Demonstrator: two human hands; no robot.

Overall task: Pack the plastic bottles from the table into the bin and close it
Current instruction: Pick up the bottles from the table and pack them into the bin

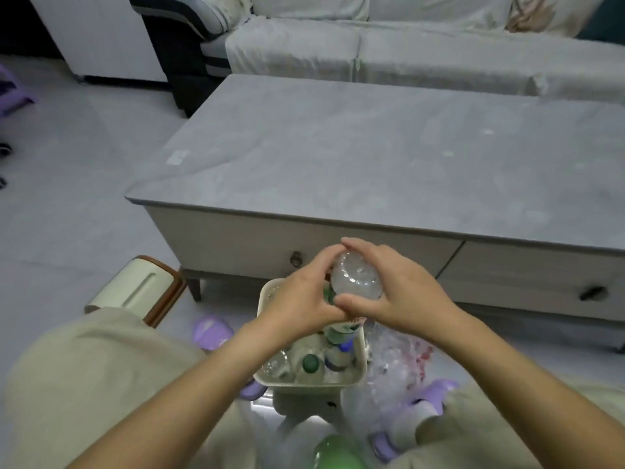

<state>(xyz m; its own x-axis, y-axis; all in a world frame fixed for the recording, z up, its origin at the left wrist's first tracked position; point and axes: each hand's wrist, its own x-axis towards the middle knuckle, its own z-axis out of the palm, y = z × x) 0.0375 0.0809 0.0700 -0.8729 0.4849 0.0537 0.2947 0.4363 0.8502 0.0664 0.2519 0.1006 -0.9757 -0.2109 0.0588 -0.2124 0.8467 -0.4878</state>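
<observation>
Left hand (301, 299) and right hand (399, 292) both gripping clear bottle (355, 277), bottom up, over full cream bin (361, 362).

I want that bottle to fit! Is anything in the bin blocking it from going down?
Yes. Both hands hold the clear bottle over the bin, which is already crowded with upright bottles. A green-labelled bottle stands right under it, so there's little free room there.

clear bottle (355, 277) inverted over bottle-filled cream bin (361, 370).
</observation>
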